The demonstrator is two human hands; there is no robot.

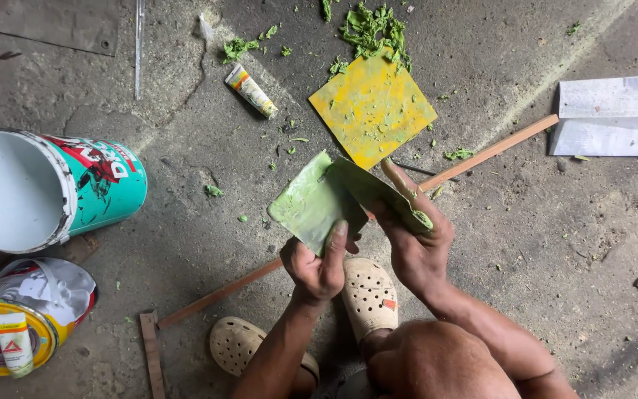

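My left hand (pixel 320 264) grips a flat scraper blade (pixel 306 201) smeared with light green putty, thumb pressed on its face. My right hand (pixel 416 235) holds a second, darker green-coated scraper (pixel 374 191) that lies across the first blade's edge, index finger stretched along its back. Both blades meet above the concrete floor, just below a yellow square tile (pixel 372 109) spattered with green bits. My knee and two beige perforated clogs (pixel 368 295) show underneath.
A tipped white-and-teal paint bucket (pixel 46 188) lies at the left, an open yellow-rimmed can (pixel 31 318) with a small tube below it. A tube (pixel 251 90), green putty scraps (pixel 374 29), a long wooden strip (pixel 481 155) and folded paper (pixel 608 114) lie on the floor.
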